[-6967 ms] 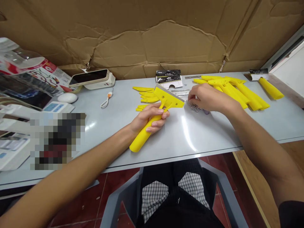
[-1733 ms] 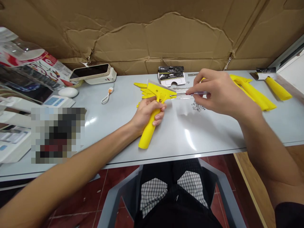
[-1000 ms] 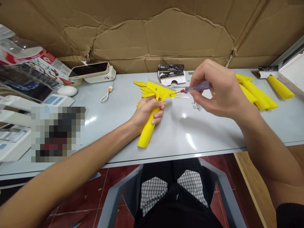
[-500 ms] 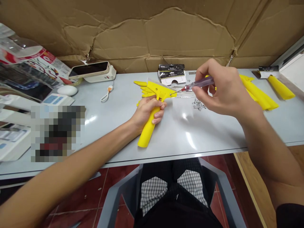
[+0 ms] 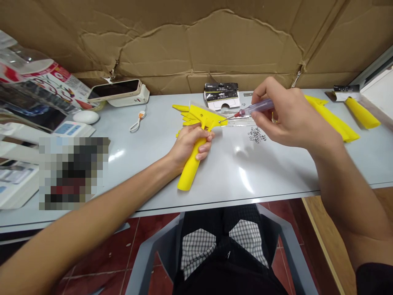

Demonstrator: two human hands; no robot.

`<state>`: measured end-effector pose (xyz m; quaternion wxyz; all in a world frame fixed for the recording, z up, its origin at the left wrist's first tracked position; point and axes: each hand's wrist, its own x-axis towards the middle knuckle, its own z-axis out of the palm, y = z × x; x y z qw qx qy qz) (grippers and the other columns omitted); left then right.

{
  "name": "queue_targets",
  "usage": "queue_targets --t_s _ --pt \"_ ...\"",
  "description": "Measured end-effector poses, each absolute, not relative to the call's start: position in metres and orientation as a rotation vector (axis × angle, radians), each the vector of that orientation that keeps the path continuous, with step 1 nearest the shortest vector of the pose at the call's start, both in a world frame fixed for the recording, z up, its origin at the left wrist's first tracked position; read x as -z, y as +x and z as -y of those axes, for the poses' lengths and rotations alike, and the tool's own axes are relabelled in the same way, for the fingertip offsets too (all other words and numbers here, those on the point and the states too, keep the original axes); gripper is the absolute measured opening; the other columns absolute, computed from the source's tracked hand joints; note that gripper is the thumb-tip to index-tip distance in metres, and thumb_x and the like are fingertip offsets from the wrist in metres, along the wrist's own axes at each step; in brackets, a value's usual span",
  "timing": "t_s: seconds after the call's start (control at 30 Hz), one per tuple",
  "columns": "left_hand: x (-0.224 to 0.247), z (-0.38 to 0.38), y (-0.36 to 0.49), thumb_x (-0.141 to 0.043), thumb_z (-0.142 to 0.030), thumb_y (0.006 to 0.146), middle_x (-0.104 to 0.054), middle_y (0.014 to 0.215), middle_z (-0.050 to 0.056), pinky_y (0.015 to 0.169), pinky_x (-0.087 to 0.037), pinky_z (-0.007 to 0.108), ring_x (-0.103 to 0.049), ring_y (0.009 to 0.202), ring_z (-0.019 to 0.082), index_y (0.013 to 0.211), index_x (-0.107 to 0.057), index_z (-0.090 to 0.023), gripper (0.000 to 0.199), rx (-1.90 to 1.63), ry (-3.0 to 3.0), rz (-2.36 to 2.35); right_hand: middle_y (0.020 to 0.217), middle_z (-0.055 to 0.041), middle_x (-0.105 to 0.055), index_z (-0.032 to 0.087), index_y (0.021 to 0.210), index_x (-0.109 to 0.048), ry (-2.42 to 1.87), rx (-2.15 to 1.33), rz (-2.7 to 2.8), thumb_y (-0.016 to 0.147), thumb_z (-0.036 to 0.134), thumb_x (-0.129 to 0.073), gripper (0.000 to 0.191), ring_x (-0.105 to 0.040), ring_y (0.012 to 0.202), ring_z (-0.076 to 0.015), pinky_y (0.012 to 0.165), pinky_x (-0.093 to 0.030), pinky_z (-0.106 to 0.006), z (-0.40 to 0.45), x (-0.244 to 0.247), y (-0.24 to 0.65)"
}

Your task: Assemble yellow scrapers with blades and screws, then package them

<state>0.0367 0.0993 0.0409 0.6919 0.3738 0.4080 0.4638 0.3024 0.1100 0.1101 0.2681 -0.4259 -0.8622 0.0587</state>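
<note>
The left hand point(image 5: 187, 143) wraps tightly around a yellow plastic scraper point(image 5: 190, 170); the right hand point(image 5: 291, 116) pinches a screwdriver point(image 5: 256, 107), tip at the scraper's head.

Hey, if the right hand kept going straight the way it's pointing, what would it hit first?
The small screwdriver in the right hand would meet the corner of the yellow plastic scraper in the left hand, though depth is hard to judge here.

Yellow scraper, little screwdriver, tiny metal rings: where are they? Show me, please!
Yellow plastic scraper point(image 5: 190, 175): head view, on its grip.
Small screwdriver point(image 5: 257, 107): head view, on its see-through handle.
Tiny metal rings point(image 5: 257, 135): head view, on the pile's middle.
</note>
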Motion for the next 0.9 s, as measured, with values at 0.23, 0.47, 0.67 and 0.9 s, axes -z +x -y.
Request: queue_targets --t_s 0.23,0.47,0.67,0.9 --pt "-0.0412 -0.1001 0.0363 -0.076 -0.015 0.066 -0.060 0.074 -0.003 0.030 -0.030 0.014 -0.042 0.041 0.003 0.080 -0.057 -0.017 0.024 -1.042 0.833 -0.899 0.071 -0.0024 -0.067 0.027 0.106 -0.066 -1.196 -0.027 2.320 0.105 0.041 -0.062 0.015 -0.063 0.067 -0.0252 0.073 -0.047 -0.042 -0.1118 -0.1096 0.2984" --pt "-0.0412 -0.1004 0.0358 -0.076 -0.016 0.067 -0.060 0.074 -0.002 0.030 -0.031 0.014 -0.042 0.042 0.002 0.078 -0.057 -0.017 0.022 -1.033 0.827 -0.904 0.089 -0.0035 -0.074 0.028 0.116 -0.062 -1.107 -0.147 2.338 0.098 0.022 -0.063 0.019 -0.065 0.069 -0.0244 0.072 -0.050 -0.042 -0.1072 -0.1107 0.3007" --pt "-0.0416 -0.0991 0.0370 -0.075 -0.015 0.067 -0.061 0.075 -0.001 0.030 -0.030 0.014 -0.041 0.042 0.002 0.075 -0.055 -0.017 0.021 -1.051 0.807 -0.911 0.094 -0.0033 -0.080 0.031 0.108 -0.068 -1.087 -0.085 2.334 0.106 0.036 -0.062 0.009 -0.075 0.083 -0.0272 0.076 -0.051 -0.043 -0.1117 -0.1081 0.2994" --pt "-0.0418 -0.0997 0.0365 -0.075 -0.017 0.067 -0.061 0.075 -0.002 0.030 -0.030 0.014 -0.041 0.042 0.001 0.076 -0.055 -0.017 0.022 -1.042 0.817 -0.916 0.070 -0.0003 -0.064 0.028 0.109 -0.061 -1.221 -0.083 2.333 0.104 0.033 -0.058 0.008 -0.057 0.061 -0.0244 0.069 -0.041 -0.042 -0.1078 -0.1096 0.2977"
